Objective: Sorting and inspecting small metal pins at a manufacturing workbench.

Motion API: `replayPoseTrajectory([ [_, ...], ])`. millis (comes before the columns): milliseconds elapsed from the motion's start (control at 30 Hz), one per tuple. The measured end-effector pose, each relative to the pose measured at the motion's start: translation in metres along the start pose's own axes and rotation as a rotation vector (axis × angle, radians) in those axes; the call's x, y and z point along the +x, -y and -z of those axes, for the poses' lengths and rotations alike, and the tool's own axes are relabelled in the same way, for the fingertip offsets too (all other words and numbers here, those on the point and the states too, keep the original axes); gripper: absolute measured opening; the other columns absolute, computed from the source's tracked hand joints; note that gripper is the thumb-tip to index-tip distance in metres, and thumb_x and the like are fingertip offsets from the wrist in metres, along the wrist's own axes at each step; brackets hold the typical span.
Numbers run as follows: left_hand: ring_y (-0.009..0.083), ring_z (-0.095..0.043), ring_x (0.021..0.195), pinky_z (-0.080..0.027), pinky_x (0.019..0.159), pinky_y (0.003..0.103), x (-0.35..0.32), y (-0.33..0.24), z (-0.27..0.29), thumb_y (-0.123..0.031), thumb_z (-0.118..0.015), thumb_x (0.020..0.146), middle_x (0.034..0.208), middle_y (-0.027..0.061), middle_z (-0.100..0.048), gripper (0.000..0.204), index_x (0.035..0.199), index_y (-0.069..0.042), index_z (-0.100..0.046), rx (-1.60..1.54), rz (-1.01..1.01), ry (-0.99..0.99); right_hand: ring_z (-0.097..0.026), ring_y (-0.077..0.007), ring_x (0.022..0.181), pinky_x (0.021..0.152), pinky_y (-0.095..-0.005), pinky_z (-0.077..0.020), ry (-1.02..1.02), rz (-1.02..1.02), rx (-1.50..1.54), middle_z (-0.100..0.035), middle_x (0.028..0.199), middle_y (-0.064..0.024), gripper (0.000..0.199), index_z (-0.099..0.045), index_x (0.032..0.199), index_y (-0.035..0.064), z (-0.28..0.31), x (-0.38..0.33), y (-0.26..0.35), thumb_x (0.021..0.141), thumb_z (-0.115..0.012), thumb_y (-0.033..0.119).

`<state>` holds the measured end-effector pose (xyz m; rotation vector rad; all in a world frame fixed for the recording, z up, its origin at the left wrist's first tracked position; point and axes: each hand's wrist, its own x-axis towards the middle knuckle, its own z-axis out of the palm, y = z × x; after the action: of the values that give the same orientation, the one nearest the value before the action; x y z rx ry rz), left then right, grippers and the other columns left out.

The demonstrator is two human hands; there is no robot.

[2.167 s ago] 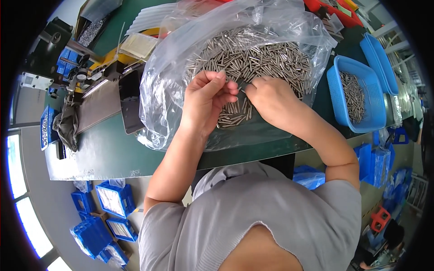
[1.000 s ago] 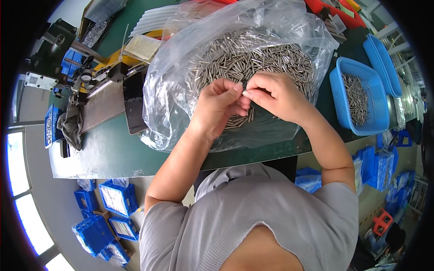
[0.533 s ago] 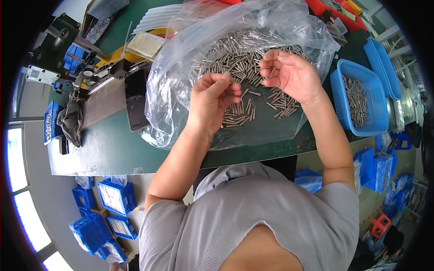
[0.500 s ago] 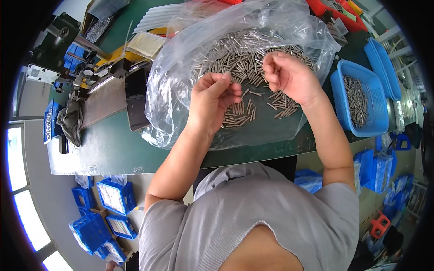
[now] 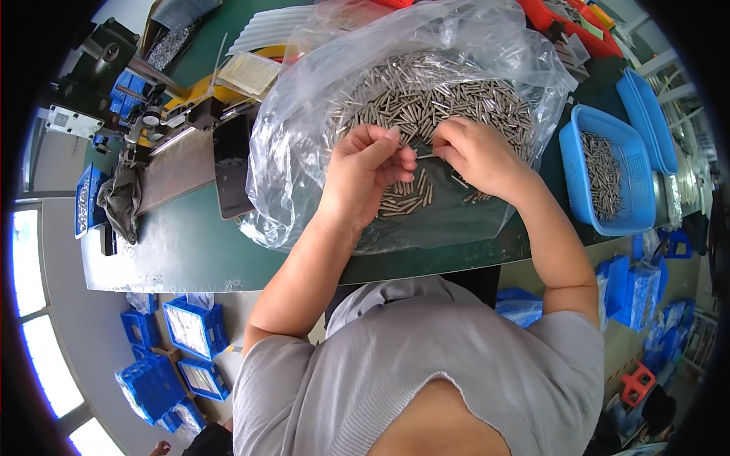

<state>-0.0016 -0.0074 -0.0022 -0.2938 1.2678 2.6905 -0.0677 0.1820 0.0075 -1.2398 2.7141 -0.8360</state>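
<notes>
A large heap of small metal pins lies on a clear plastic bag, opened out on the green workbench. Over the near side of the heap my left hand is closed, thumb pressed to forefinger. What it pinches, if anything, is too small to name. Facing it, my right hand has thumb and fingers pinched on a slim metal pin that points toward the left hand. A smaller group of pins lies beside my left hand, and a few more are partly hidden under my right.
At right stands a blue basket with metal pins in it, beside another blue basket. A dark flat tablet-like device lies left of the bag, near a bench fixture with a gauge. A red bin sits at the far right.
My right hand has come down and left, toward my left hand, its fingers closing into a pinch with a pin showing. My left hand has shifted slightly right.
</notes>
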Motion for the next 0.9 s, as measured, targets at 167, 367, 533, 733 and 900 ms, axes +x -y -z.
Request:
replayPoseTrajectory([
  [167,0.0169,-0.062,0.064,-0.052,0.056,0.026,-0.001,-0.002,0.000,-0.011,-0.056,0.088,0.074,0.0107,-0.062,0.010,0.086,-0.002,-0.052,-0.014,0.000,-0.009,-0.059,-0.0302,0.074,0.063,-0.0381,-0.0466,0.049,0.050,-0.025,-0.057,0.085,-0.0091,0.013,-0.056,0.084,0.0055,0.006,-0.001,0.002,0.076,-0.063,0.012],
  [367,0.0168,-0.062,0.064,-0.053,0.056,0.026,0.001,-0.001,0.000,-0.011,-0.055,0.088,0.074,0.0109,-0.062,0.010,0.087,-0.002,-0.052,-0.014,0.000,-0.002,-0.060,-0.0300,0.071,0.060,-0.0387,-0.0476,0.054,0.078,-0.159,-0.057,0.084,-0.0086,0.013,-0.057,0.083,0.0057,-0.003,-0.001,0.003,0.076,-0.063,0.015],
  [533,0.0168,-0.061,0.064,-0.052,0.055,0.026,-0.001,0.000,0.000,-0.011,-0.055,0.088,0.074,0.0111,-0.062,0.010,0.088,-0.002,-0.051,0.016,0.025,0.008,-0.055,-0.0135,0.061,0.056,-0.0262,-0.0446,-0.079,-0.005,0.353,-0.058,0.077,-0.0040,0.009,-0.059,0.086,0.0042,0.008,0.002,0.006,0.079,-0.062,0.006],
  [733,0.0165,-0.060,0.062,-0.050,0.055,0.024,-0.002,0.002,-0.004,-0.011,-0.050,0.091,0.074,0.0108,-0.061,0.010,0.087,-0.002,-0.052,0.083,0.089,0.077,-0.049,-0.0030,0.064,0.058,-0.0193,-0.0413,-0.075,-0.115,0.615,-0.057,0.074,0.0025,0.007,-0.060,0.087,0.0025,0.015,-0.001,0.016,0.080,-0.063,0.004],
  [900,0.0164,-0.061,0.061,-0.051,0.053,0.025,-0.002,0.002,-0.006,-0.011,-0.054,0.090,0.072,0.0113,-0.061,0.011,0.087,-0.001,-0.050,0.073,0.094,0.068,-0.050,-0.0033,0.064,0.058,-0.0190,-0.0416,-0.086,-0.121,0.654,-0.058,0.073,0.0020,0.007,-0.060,0.086,0.0023,0.014,-0.002,0.020,0.080,-0.064,0.004],
])
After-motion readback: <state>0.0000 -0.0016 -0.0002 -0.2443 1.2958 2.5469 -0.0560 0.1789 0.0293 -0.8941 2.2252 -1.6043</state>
